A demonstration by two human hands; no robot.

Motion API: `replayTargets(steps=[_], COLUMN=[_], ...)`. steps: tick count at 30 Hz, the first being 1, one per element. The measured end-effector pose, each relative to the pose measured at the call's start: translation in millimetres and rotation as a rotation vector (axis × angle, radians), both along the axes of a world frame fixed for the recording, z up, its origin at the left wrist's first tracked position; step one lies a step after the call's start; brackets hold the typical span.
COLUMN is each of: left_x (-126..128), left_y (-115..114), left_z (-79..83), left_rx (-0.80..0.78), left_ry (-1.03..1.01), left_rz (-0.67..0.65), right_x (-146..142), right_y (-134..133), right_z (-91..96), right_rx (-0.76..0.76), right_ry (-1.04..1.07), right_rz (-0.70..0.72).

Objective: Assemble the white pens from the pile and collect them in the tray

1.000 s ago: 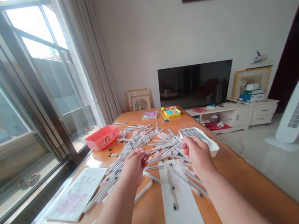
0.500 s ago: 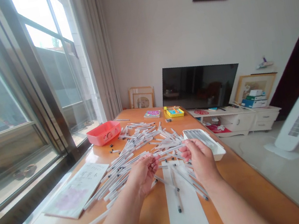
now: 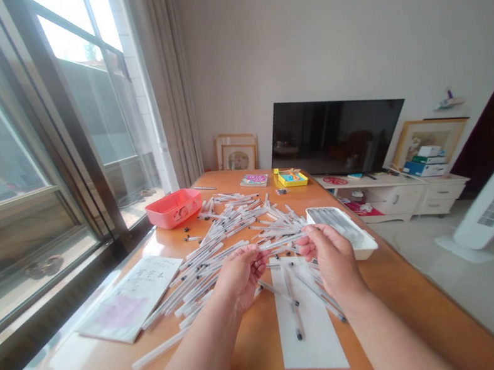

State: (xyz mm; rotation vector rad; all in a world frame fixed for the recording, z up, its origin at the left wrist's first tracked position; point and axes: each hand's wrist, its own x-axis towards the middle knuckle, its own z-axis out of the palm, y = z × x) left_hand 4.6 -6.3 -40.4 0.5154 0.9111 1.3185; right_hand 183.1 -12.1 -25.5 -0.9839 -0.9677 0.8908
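Between my two hands a thin pale pen (image 3: pixel 282 242) is held level above the table. My left hand (image 3: pixel 241 270) pinches its left end, and my right hand (image 3: pixel 330 253) grips its right end with thumb and fingers. Beneath and beyond them spreads a heap of white pen barrels (image 3: pixel 230 226), some with dark ends. A white sheet of paper (image 3: pixel 311 346) lies below my hands, with several dark-tipped pens (image 3: pixel 294 310) on it. Just past my right hand stands a white tray (image 3: pixel 369 246) holding grey pens.
A red plastic basket (image 3: pixel 175 210) stands at the left back, with small black caps nearby. On the left lies a notebook (image 3: pixel 129 304). At the far end are a colourful booklet (image 3: pixel 254 180) and a yellow box (image 3: pixel 293 181). The table's right edge runs beside the tray.
The view has tilted slightly, so the table things sit higher and a bit to the right. Both hands still hold the pen between them; the left fingers now close more firmly at its end.
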Motion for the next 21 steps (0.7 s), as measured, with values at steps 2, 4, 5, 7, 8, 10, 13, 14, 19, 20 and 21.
replayTargets(steps=[2, 4, 5, 7, 8, 10, 13, 14, 19, 20, 21], left_x=[-0.4, -1.4, -2.1, -3.7, -4.5, -6.4, -9.6, -10.5, -11.0, -10.2, -9.3], left_y=[0.1, 0.3, 0.4, 0.7, 0.8, 1.4, 3.1, 3.7, 4.4, 3.9, 3.3], left_z=[-0.3, -0.2, 0.1, 1.3, 2.0, 3.4, 4.4, 4.4, 2.8, 2.5, 2.1], left_rx=[0.008, 0.020, 0.028, 0.050, 0.066, 0.103, 0.135, 0.136, 0.149, 0.154, 0.156], left_ry=[0.006, 0.014, 0.021, 0.044, 0.062, 0.108, 0.167, 0.174, 0.174, 0.175, 0.175], left_rz=[-0.003, 0.002, 0.009, 0.029, 0.044, 0.075, 0.110, 0.117, 0.121, 0.116, 0.113], right_x=[-0.6, -0.3, 0.0, 0.4, 0.3, -0.4, -2.3, -3.0, -7.1, -8.0, -8.9], right_y=[-0.2, -0.2, -0.2, -0.3, -0.6, -1.7, -4.9, -6.1, -10.7, -11.0, -11.3], right_z=[-0.8, -1.6, -1.9, -2.2, -2.2, -1.8, -0.2, 0.3, 0.5, 0.0, -0.6], right_rx=[-0.012, -0.041, -0.061, -0.105, -0.126, -0.159, -0.183, -0.188, -0.143, -0.122, -0.103], right_ry=[-0.011, -0.036, -0.056, -0.106, -0.135, -0.196, -0.276, -0.300, -0.413, -0.436, -0.460], right_rz=[0.031, 0.072, 0.093, 0.145, 0.175, 0.233, 0.306, 0.327, 0.409, 0.414, 0.417])
